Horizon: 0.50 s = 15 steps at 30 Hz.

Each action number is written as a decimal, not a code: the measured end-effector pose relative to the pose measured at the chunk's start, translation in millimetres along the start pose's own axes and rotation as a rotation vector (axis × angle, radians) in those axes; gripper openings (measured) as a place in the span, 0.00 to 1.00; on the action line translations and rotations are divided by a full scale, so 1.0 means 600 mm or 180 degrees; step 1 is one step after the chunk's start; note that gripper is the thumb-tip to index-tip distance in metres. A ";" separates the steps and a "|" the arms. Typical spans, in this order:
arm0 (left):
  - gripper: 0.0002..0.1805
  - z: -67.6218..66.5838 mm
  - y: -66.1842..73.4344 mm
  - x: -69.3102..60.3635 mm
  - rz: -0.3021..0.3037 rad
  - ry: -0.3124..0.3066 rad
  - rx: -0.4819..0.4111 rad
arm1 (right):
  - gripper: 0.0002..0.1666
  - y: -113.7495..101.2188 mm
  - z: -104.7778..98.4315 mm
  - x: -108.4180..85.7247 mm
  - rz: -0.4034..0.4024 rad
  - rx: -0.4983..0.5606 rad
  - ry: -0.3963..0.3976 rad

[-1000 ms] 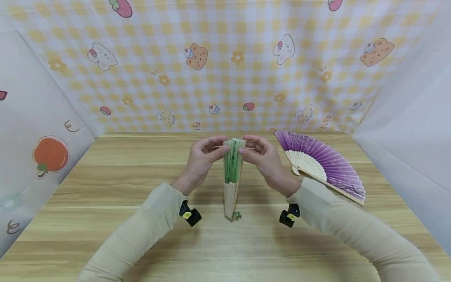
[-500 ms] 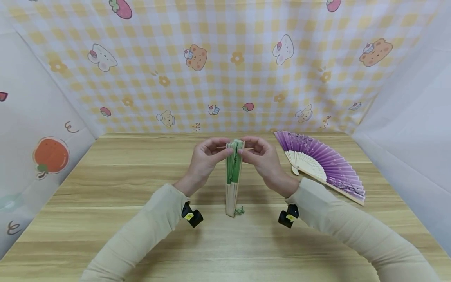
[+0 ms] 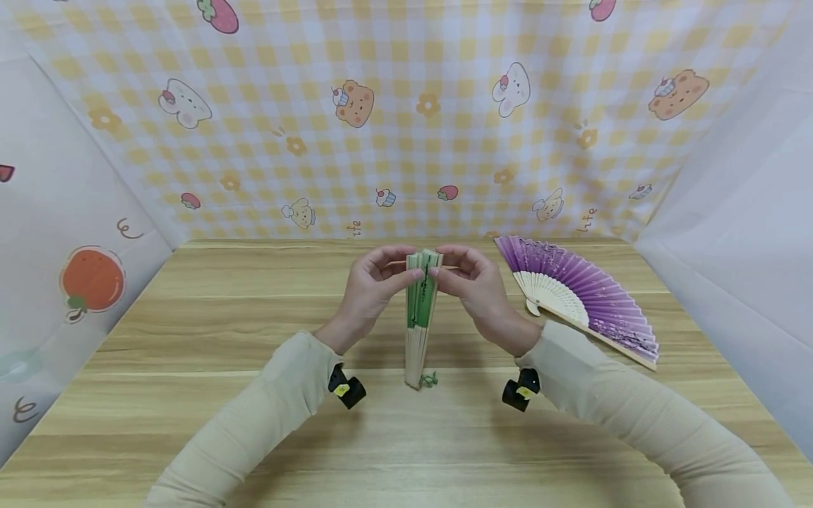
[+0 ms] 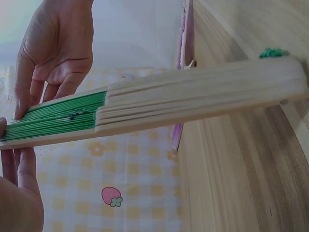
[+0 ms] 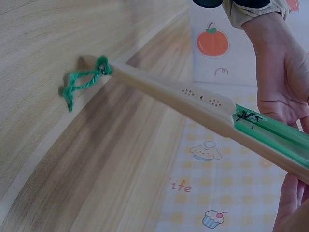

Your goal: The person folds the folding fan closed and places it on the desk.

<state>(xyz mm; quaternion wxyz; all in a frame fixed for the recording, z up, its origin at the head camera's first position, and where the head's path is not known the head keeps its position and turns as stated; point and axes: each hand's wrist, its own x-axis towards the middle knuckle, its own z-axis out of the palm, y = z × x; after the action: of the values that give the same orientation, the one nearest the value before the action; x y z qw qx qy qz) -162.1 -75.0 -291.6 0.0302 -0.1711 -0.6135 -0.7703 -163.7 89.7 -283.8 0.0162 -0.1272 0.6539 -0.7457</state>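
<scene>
A green fan [image 3: 420, 303] with pale wooden ribs, nearly folded, stands upright between both hands, its wide green end at the top. The left hand [image 3: 373, 289] pinches its upper left edge with thumb and fingers. On the upper right edge, the right hand [image 3: 478, 288] pinches it the same way. A green cord [image 3: 429, 379] hangs at the fan's narrow lower end. In the left wrist view the ribs [image 4: 193, 92] lie close together, with the green folds [image 4: 63, 116] between the hands. The right wrist view shows a patterned outer rib [image 5: 169, 92] and the knotted cord [image 5: 87, 79].
An opened purple fan [image 3: 584, 289] with cream ribs lies on the wooden table [image 3: 406, 451] at the right, beyond the right forearm. A checked cloth [image 3: 406, 141] hangs behind the table, with white cloth walls at both sides.
The green fan's lower end has risen slightly since a second ago, and the left hand has shifted a little to the right. Both hands keep their pinch; the purple fan has not moved.
</scene>
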 end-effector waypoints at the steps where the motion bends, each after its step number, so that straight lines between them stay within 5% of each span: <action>1: 0.17 0.000 0.001 0.000 -0.0018 0.0015 -0.0022 | 0.17 0.000 0.000 0.000 -0.0001 0.0007 -0.0010; 15: 0.17 -0.001 0.002 -0.001 -0.0128 0.0136 -0.0058 | 0.16 0.002 -0.002 -0.004 -0.0009 0.0167 -0.0176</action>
<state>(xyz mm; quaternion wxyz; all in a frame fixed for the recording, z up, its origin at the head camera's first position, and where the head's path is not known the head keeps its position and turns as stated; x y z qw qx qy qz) -161.3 -75.7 -291.1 0.0263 -0.1426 -0.6090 -0.7798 -161.8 91.4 -285.6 0.0365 -0.1482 0.6333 -0.7587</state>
